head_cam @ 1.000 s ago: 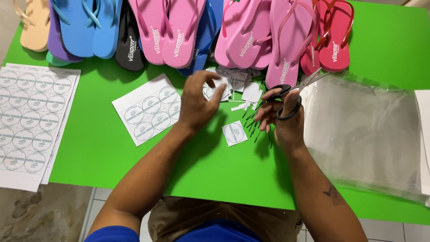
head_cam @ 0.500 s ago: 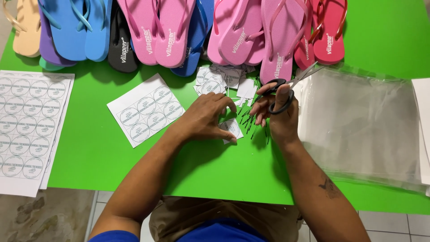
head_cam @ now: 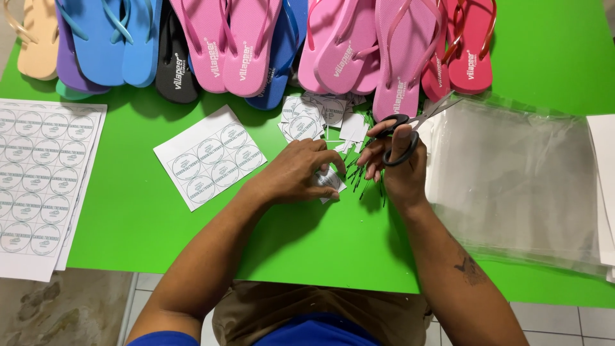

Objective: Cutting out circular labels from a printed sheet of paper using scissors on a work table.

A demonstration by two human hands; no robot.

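Since a moment ago my left hand [head_cam: 300, 172] has dropped onto the small white cut-out label [head_cam: 330, 182], fingers pinching it; my right hand [head_cam: 396, 160] grips black-handled scissors [head_cam: 402, 133].

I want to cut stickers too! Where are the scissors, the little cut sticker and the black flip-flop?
scissors [head_cam: 398, 138]: head view, black handle loops.
cut sticker [head_cam: 331, 182]: head view, white corner beside the fingers.
black flip-flop [head_cam: 173, 64]: head view, sole.
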